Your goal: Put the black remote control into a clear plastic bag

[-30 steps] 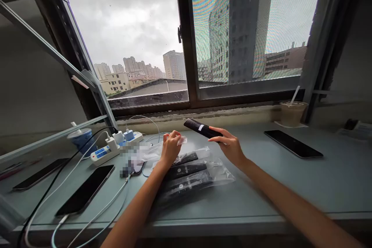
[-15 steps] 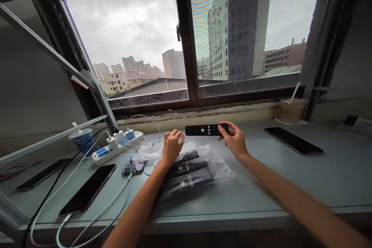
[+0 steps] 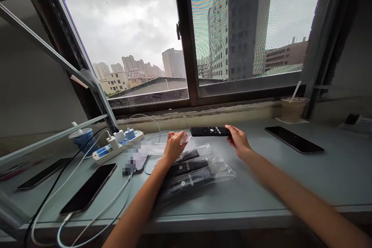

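Right hand point(image 3: 238, 140): forearm in from lower right; gripping black remote point(image 3: 207, 131) by its right end, buttons showing;
Left hand point(image 3: 173, 146): fingers pinching clear plastic point(image 3: 186, 138), just left of black remote;
Bagged remotes point(image 3: 190, 168): on desk point(image 3: 255, 193), nearer the body than black remote;
Window point(image 3: 187, 46): beyond black remote.

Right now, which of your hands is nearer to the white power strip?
Left. The left hand is to the right of the white power strip, apart from it; the right hand, holding a black remote, is farther off in the same direction.
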Demonstrator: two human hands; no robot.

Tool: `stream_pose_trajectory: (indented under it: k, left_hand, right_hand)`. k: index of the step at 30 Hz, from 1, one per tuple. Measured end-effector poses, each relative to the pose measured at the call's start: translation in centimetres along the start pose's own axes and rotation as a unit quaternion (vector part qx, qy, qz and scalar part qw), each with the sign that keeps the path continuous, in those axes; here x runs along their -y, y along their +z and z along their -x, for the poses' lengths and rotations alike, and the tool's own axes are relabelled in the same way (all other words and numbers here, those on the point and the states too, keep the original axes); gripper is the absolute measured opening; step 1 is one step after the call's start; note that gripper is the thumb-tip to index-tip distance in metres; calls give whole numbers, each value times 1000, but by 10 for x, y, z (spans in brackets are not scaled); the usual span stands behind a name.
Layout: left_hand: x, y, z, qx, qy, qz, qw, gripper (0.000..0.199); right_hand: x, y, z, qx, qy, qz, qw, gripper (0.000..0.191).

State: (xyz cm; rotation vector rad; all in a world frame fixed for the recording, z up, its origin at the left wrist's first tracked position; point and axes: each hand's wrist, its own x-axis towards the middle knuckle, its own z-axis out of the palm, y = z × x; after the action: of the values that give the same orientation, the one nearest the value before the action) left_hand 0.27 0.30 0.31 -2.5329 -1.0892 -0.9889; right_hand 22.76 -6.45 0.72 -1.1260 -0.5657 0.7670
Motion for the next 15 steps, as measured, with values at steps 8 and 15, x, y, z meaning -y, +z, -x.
stream_pose_trajectory:
  k: [8,15]
  left_hand:
    - [-1,-4,0,-17,34,-19,999,20]
    - [-4,-6,2,-48,84,-10,995,25]
  right_hand:
    - [-3,-2,-2,9,-10,33,999,24]
    - [-2,-4,-4,-4,-41,89,995,27]
